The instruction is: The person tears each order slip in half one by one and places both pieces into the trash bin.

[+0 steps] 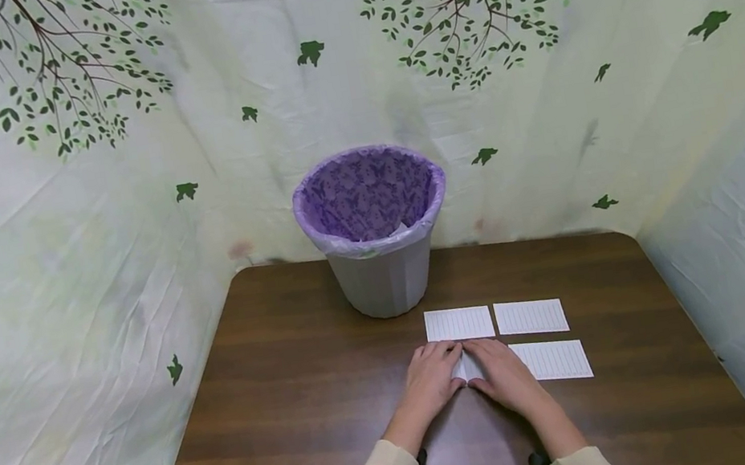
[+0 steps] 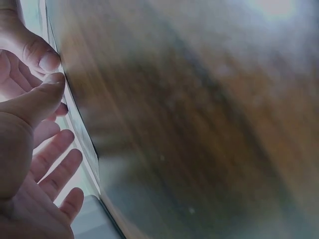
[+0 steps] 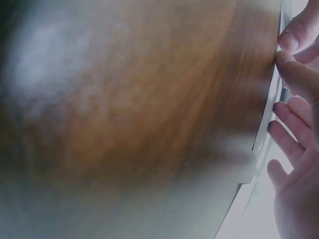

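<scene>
A small white lined card (image 1: pixel 466 369) lies on the wooden table, mostly hidden under both hands. My left hand (image 1: pixel 431 373) rests over its left part and my right hand (image 1: pixel 505 374) over its right part. The index fingertips meet near its far edge, and the thumb tips lie close together at its near edge. In the left wrist view the left hand (image 2: pixel 35 134) shows its other fingers loosely spread; in the right wrist view those of the right hand (image 3: pixel 299 129) are spread too. Three more lined cards lie around it: one behind (image 1: pixel 458 324), one behind right (image 1: pixel 531 317), one at right (image 1: pixel 552 360).
A grey bin (image 1: pixel 384 283) with a purple patterned liner (image 1: pixel 369 192) stands at the table's back, behind the cards. The brown table (image 1: pixel 278 377) backs onto a pale leaf-printed cloth (image 1: pixel 214 62), which also hangs along both sides.
</scene>
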{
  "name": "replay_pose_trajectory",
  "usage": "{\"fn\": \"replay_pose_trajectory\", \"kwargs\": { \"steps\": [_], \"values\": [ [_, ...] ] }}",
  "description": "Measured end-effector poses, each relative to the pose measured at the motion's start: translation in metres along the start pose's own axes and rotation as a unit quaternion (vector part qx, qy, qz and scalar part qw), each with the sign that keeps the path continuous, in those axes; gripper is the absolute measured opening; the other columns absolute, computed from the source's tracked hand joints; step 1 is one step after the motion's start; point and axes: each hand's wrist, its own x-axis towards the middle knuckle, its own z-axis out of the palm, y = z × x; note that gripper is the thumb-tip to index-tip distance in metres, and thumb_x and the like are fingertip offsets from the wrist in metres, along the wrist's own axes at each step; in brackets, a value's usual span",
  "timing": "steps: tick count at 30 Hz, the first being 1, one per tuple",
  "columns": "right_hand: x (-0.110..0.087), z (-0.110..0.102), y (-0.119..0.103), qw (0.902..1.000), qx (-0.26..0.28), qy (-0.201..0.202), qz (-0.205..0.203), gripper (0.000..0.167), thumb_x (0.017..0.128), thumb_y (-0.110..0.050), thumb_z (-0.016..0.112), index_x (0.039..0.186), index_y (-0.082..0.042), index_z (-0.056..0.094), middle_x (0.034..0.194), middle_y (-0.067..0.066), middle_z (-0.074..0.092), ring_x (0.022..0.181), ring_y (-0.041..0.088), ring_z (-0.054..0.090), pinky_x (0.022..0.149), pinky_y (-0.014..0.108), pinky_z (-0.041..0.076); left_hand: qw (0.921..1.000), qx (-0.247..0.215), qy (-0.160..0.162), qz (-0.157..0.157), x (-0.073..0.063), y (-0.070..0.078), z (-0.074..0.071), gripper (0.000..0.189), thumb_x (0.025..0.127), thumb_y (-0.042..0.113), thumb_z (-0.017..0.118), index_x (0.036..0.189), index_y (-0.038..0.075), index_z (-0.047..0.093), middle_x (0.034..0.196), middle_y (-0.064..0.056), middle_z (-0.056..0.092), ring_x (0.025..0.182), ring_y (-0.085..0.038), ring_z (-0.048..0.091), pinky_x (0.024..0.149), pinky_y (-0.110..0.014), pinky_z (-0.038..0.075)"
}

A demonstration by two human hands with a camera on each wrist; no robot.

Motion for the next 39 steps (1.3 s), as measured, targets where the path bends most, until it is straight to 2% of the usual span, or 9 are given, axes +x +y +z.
{"fn": "replay_pose_trajectory", "kwargs": {
  "steps": [7, 17, 27, 39],
  "values": [
    [0.0012, 0.001, -0.0011, 0.9999, -0.009, 0.0, 0.006, 0.066, 0.083, -0.019, 0.09, 0.139, 0.004, 0.063, 0.138, 0.017, 0.07, 0.131, 0.039, 0.063, 0.114, 0.054, 0.047, 0.9999, -0.004, -0.009, -0.005, 0.0004, 0.0016, 0.0033, 0.06, 0.096, 0.044, 0.076, 0.149, 0.02, 0.062, 0.146, 0.004, 0.064, 0.135, -0.015, 0.058, 0.11, -0.036, 0.046],
    [0.0, 0.0002, -0.0043, 0.9999, -0.005, 0.002, 0.01, 0.066, 0.081, -0.019, 0.092, 0.136, 0.004, 0.064, 0.136, 0.018, 0.071, 0.129, 0.039, 0.064, 0.113, 0.056, 0.047, 1.0, -0.004, -0.004, -0.007, -0.0005, 0.0035, 0.0022, 0.056, 0.096, 0.041, 0.077, 0.146, 0.019, 0.065, 0.142, 0.004, 0.066, 0.133, -0.015, 0.059, 0.106, -0.035, 0.047],
    [0.0014, 0.0018, -0.0051, 0.9998, -0.009, 0.012, 0.016, 0.063, 0.081, -0.02, 0.092, 0.134, 0.002, 0.066, 0.133, 0.016, 0.072, 0.128, 0.038, 0.065, 0.111, 0.054, 0.049, 0.9998, -0.016, 0.003, -0.014, 0.0011, 0.0049, 0.0004, 0.053, 0.095, 0.038, 0.079, 0.143, 0.019, 0.068, 0.137, 0.003, 0.068, 0.127, -0.017, 0.062, 0.102, -0.034, 0.048],
    [0.0016, 0.0008, -0.009, 0.9995, -0.013, 0.011, 0.028, 0.06, 0.08, -0.019, 0.093, 0.131, 0.001, 0.067, 0.13, 0.016, 0.073, 0.126, 0.038, 0.066, 0.108, 0.055, 0.051, 0.9985, -0.035, 0.023, -0.034, 0.0033, 0.0092, 0.0017, 0.043, 0.095, 0.035, 0.079, 0.134, 0.018, 0.073, 0.123, 0.003, 0.067, 0.112, -0.017, 0.06, 0.089, -0.031, 0.045]
  ]
}}
